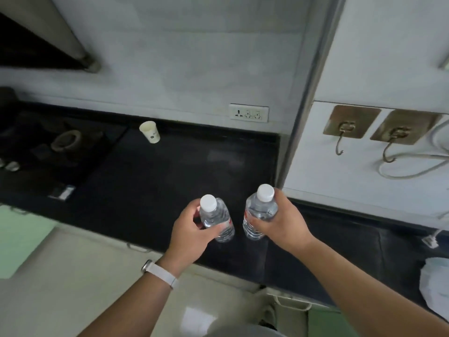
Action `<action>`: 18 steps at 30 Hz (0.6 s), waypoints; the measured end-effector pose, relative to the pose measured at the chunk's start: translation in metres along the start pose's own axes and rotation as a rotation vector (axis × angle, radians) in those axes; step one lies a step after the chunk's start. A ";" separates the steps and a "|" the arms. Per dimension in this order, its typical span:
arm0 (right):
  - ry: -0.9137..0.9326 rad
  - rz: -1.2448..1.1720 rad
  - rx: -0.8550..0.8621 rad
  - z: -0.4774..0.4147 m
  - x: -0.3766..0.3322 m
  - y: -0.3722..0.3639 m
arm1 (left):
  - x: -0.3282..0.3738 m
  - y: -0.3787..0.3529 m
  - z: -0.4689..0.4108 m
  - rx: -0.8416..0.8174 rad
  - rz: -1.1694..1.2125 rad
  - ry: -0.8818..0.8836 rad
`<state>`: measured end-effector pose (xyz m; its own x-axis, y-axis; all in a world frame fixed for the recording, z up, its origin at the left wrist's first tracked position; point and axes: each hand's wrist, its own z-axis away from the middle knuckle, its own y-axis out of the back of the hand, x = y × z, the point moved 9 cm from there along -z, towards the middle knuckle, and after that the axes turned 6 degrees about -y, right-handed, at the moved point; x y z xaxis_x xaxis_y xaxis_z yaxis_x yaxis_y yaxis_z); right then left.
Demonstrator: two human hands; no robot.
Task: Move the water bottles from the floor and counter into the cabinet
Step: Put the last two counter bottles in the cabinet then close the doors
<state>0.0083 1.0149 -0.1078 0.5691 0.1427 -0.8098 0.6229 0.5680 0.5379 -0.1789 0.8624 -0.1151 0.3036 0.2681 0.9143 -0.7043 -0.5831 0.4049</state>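
Two clear water bottles with white caps and red labels are upright over the front part of the black counter (150, 181). My left hand (192, 229) grips the left bottle (217, 216) round its body. My right hand (281, 221) grips the right bottle (258, 212) the same way. The bottles are side by side with a small gap between them. Whether their bases touch the counter is hidden by my fingers. Green cabinet fronts (21, 237) with handles run below the counter edge.
A white paper cup (150, 132) stands at the back of the counter near a wall socket (249, 113). A gas stove (56, 144) sits on the left. Two wall hooks (364, 132) and a white cable hang at right. A white bag (435, 285) lies at the right edge.
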 end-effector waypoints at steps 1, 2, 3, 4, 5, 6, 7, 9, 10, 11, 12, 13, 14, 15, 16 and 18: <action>0.016 0.009 -0.008 0.001 -0.011 -0.011 | -0.004 0.018 0.003 0.031 0.013 0.009; 0.029 0.016 -0.019 0.002 -0.023 -0.023 | -0.007 0.037 0.006 0.059 0.026 0.015; 0.038 0.019 -0.030 0.004 -0.035 -0.036 | -0.010 0.056 0.011 0.083 0.032 0.019; 0.040 0.019 -0.041 0.006 -0.046 -0.049 | -0.013 0.075 0.015 0.101 0.027 0.019; 0.042 0.019 -0.051 0.008 -0.058 -0.063 | -0.016 0.095 0.019 0.122 0.018 0.022; 0.045 0.020 -0.060 0.011 -0.070 -0.078 | -0.019 0.116 0.025 0.146 0.011 0.023; 0.050 0.022 -0.071 0.015 -0.083 -0.094 | -0.023 0.138 0.030 0.171 0.005 0.027; 0.071 0.033 -0.109 0.024 -0.111 -0.127 | -0.034 0.181 0.040 0.198 -0.003 0.045; 0.084 0.042 -0.133 0.027 -0.125 -0.146 | -0.042 0.201 0.044 0.197 -0.012 0.055; 0.095 0.052 -0.159 0.032 -0.138 -0.164 | -0.050 0.220 0.050 0.197 -0.024 0.066; 0.108 0.062 -0.182 0.036 -0.153 -0.182 | -0.059 0.240 0.057 0.202 -0.037 0.078; 0.124 0.071 -0.200 0.040 -0.167 -0.200 | -0.069 0.260 0.063 0.215 -0.044 0.087; 0.138 0.078 -0.215 0.044 -0.182 -0.217 | -0.080 0.279 0.070 0.229 -0.051 0.092; 0.153 0.081 -0.231 0.048 -0.196 -0.235 | -0.089 0.298 0.078 0.242 -0.054 0.099; 0.169 0.079 -0.247 0.053 -0.209 -0.253 | -0.098 0.316 0.087 0.256 -0.054 0.107; 0.206 0.077 -0.280 0.062 -0.237 -0.289 | -0.115 0.353 0.104 0.295 -0.057 0.116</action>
<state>-0.2730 0.7664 -0.0570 0.4707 0.3378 -0.8150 0.3951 0.7452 0.5371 -0.3958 0.5463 -0.0757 0.2500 0.3823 0.8896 -0.4663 -0.7576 0.4567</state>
